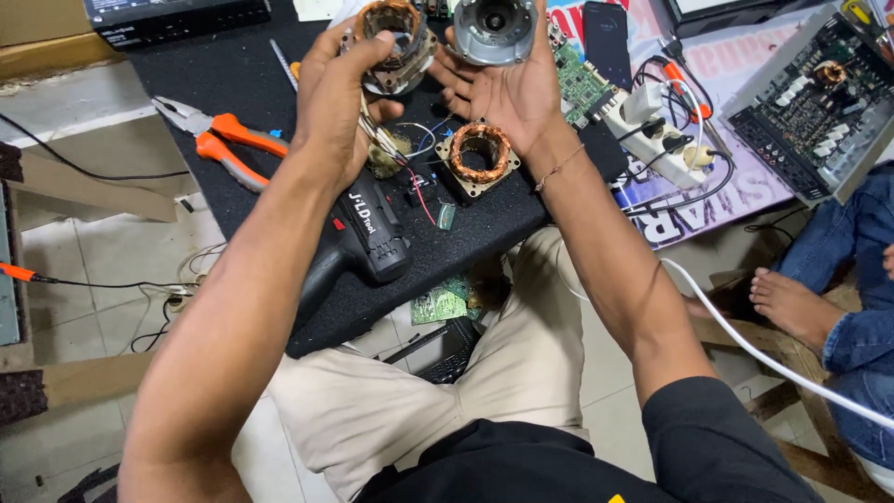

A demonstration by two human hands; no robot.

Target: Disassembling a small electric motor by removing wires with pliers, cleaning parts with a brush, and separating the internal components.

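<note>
**Two motor parts held above a black work mat**

A motor stator with copper windings (396,42) is gripped in the left hand (340,102), the fingers closed around its side, with thin wires trailing down from it. To its right, a round grey metal motor housing (494,30) is cradled on the open palm and fingers of the right hand (507,93). Both parts are held at the far side of the black mat (251,84), just beside each other. Beneath the hands, a second copper-wound stator (480,154) is seen lying on the mat. A black cordless drill (368,233) is laid near the mat's near edge, and orange-handled pliers (219,140) lie to the left. A white power strip (661,135) sits to the right.
</note>
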